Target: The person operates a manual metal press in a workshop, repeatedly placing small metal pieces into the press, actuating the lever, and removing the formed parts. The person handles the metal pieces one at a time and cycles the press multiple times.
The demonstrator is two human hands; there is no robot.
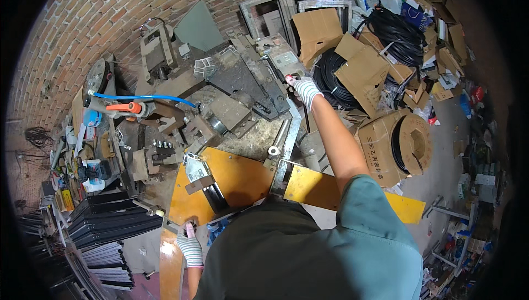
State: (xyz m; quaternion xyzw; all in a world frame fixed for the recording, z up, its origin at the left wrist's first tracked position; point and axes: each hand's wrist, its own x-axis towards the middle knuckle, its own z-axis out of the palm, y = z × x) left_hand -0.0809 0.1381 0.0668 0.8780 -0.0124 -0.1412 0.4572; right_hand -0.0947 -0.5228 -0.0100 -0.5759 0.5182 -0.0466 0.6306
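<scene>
My right hand point(304, 88), in a white striped glove, reaches far forward and grips the edge of a grey metal machine part point(278, 52) at the back right of the workbench. My left hand point(190, 245), also gloved, is down near my body and closed on a pink-tipped handle at the front edge of the orange metal plate point(237, 179). A grey metal bar point(286, 146) runs across the orange plate between the two hands.
Blue hose and an orange-handled tool point(129, 106) lie at the bench's left. Stacked dark metal profiles point(110, 228) sit at lower left. Cardboard boxes point(363, 71) and black cable coils point(399, 35) crowd the right. A brick wall point(110, 8) stands behind.
</scene>
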